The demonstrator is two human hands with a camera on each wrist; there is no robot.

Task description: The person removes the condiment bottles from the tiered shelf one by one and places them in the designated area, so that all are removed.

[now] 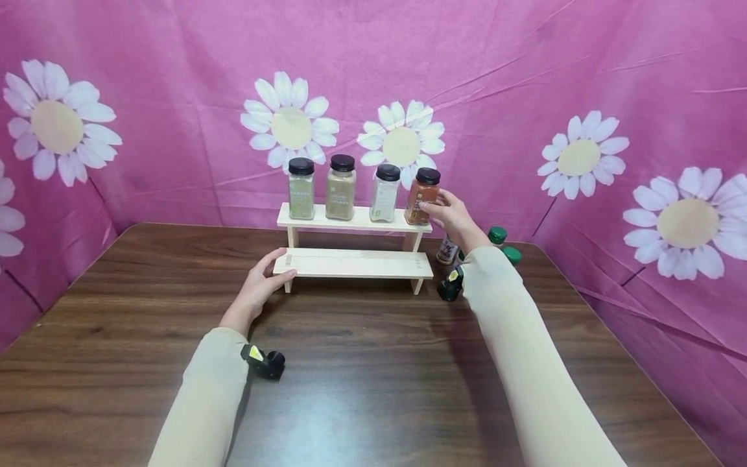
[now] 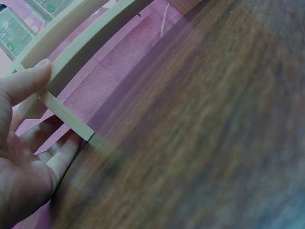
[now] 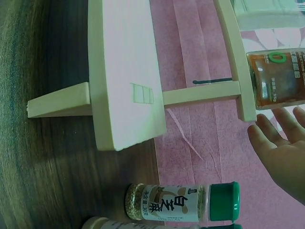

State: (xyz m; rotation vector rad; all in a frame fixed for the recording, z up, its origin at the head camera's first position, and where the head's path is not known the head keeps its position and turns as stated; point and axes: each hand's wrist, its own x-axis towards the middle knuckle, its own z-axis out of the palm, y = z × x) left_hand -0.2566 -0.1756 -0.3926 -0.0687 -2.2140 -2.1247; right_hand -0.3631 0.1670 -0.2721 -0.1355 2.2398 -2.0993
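Note:
A two-tier wooden rack (image 1: 353, 264) stands on the table. My left hand (image 1: 257, 288) grips the left end of its lower shelf, thumb at the front edge; in the left wrist view the other fingers (image 2: 62, 155) lie by the leg. On the upper shelf, my right hand (image 1: 454, 217) holds a jar of red-brown spice (image 1: 423, 196) at the right end, its thumb across the front. That jar's base meets the shelf in the right wrist view. Left of it stand a pale jar (image 1: 385, 194), a tan jar (image 1: 340, 189) and a greenish jar (image 1: 301, 191), all black-lidded.
Right of the rack, partly behind my right forearm, are several green-capped bottles, one a sesame bottle (image 3: 169, 202) with a white label. A pink cloth (image 1: 187, 130) with daisies hangs behind the dark wooden table (image 1: 350, 383).

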